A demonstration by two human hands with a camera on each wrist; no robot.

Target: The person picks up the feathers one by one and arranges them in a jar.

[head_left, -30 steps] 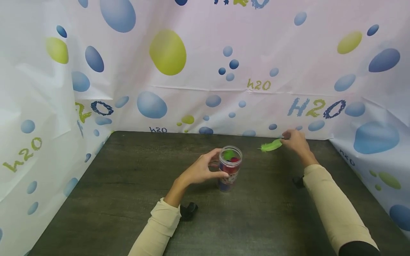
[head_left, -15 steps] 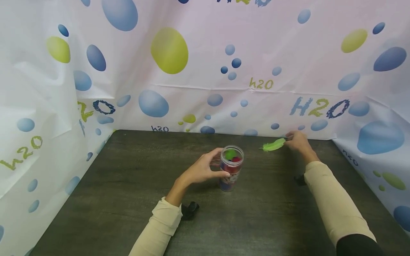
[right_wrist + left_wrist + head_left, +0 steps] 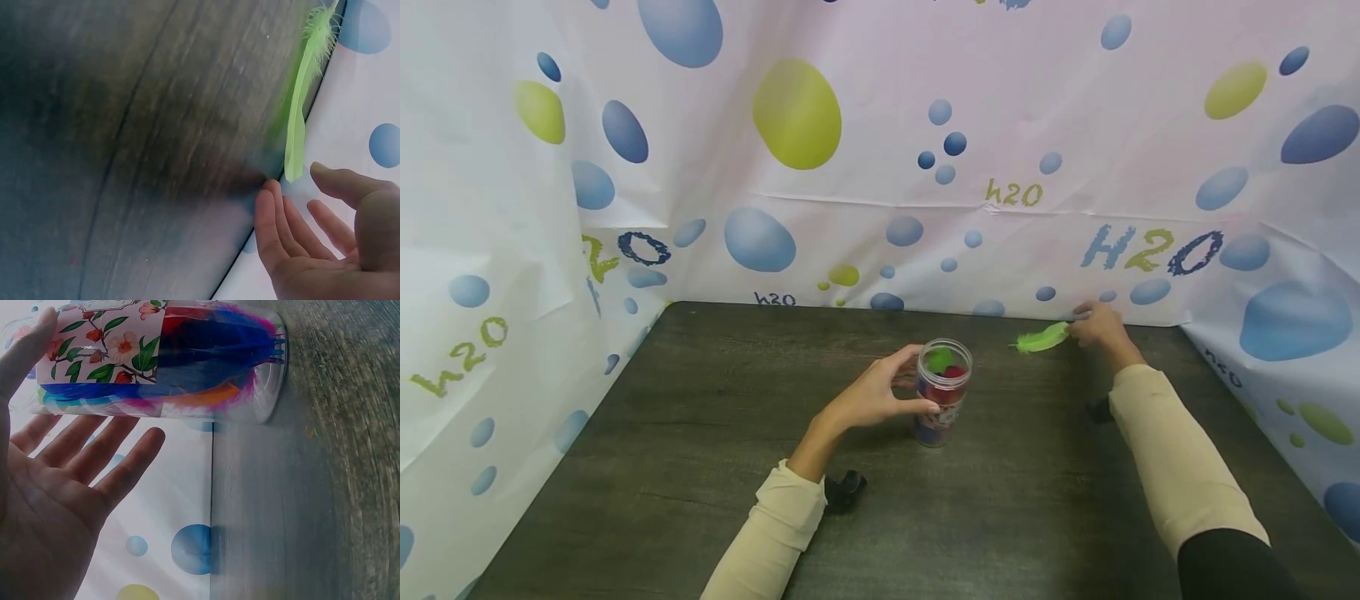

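My left hand [image 3: 876, 396] grips a clear jar [image 3: 934, 433] that stands upright on the table, thumb in front and fingers round the far side. In the left wrist view the jar shows a floral label [image 3: 103, 347] and, inside, blue, orange and pink feathers [image 3: 219, 344]. Green and red pieces show through its uncovered mouth in the head view. To the right, a light green feather [image 3: 1041, 338] lies near the table's back edge. My right hand [image 3: 1101, 332] is at the feather's right end; in the right wrist view its thumb and fingers are spread on either side of that end.
The dark wood-grain table [image 3: 700, 400] ends at the back against a white printed sheet [image 3: 880, 167], which also rises at both sides. A black wrist device [image 3: 844, 492] shows by the left forearm.
The head view has shifted slightly. My left hand stays on the jar; my right hand remains by the end of the green feather, its fingertips a little further apart.
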